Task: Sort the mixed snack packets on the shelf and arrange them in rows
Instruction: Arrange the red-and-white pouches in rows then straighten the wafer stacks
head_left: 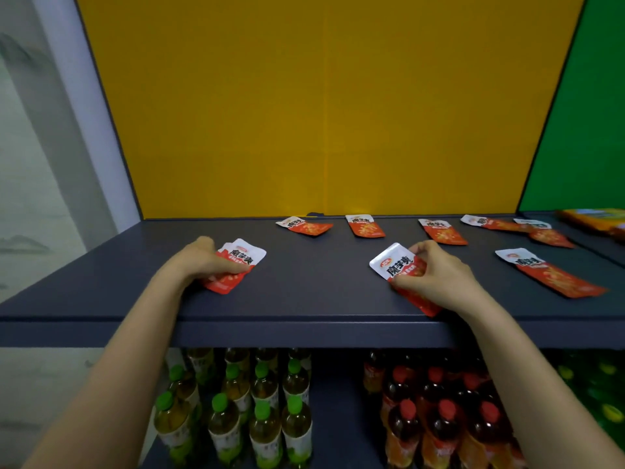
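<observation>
Where the sorting stands now, we record the shelf (304, 286) from left to right. The left grip (203, 262) lies on the left packet (246, 256), fingers curled over its red middle, grasping it against the shelf. That packet's long axis runs diagonally: red end front-left under the wrist, white end back-right, clear of the fingers. Behind and to the right, five like packets lie along the back wall (321, 113), unevenly turned; we mark the first back-row packet (306, 226) as their left end. Next, the right grip (436, 279) is clenched on the right packet (394, 264), thumb on its near long edge, fingertips on the far one. Its white end points back-left, away from the palm; its red end reaches the shelf's front lip beneath the grip. We cannot tell whether it is lifted or flat. Well apart to the right, the front-right packet (548, 274) lies ungrasped on much the same slant, white end back-left. We judge the right grip nearer to it, and the left grip nearer to the bare left half of the shelf, where a front row could begin. Both held packets, in our judgement, need turning square to the shelf's edge before release.
</observation>
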A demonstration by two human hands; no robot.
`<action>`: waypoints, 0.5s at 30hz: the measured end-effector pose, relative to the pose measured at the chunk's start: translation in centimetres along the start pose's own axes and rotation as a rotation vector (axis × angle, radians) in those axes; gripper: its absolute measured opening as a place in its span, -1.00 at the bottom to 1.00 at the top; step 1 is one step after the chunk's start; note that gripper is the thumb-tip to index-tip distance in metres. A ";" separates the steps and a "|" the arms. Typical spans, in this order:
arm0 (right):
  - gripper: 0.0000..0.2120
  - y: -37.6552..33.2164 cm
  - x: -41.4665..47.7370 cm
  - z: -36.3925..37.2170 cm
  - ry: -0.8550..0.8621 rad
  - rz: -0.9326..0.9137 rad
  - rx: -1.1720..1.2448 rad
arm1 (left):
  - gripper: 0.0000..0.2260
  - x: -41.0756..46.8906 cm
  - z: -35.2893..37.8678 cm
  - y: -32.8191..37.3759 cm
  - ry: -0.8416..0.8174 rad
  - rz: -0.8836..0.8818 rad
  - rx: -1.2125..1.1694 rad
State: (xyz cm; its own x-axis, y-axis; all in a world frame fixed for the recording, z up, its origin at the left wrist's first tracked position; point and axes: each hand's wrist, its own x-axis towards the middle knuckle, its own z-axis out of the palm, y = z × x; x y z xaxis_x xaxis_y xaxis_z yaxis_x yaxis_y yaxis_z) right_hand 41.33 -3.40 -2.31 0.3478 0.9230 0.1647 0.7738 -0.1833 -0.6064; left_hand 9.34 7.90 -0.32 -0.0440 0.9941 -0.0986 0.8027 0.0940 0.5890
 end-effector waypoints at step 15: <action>-0.54 10.7 3.6 -9.6 0.220 0.128 -0.124 | -0.92 -3.0 5.4 10.0 -0.157 0.325 -0.684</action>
State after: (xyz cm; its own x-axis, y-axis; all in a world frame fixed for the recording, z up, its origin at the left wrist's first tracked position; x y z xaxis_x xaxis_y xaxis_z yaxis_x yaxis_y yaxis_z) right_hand 55.92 -5.28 -0.76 0.5428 0.7967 0.2658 0.7703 -0.3460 -0.5357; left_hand 20.67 5.52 1.54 0.2567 0.9630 0.0817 0.2128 -0.1388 0.9672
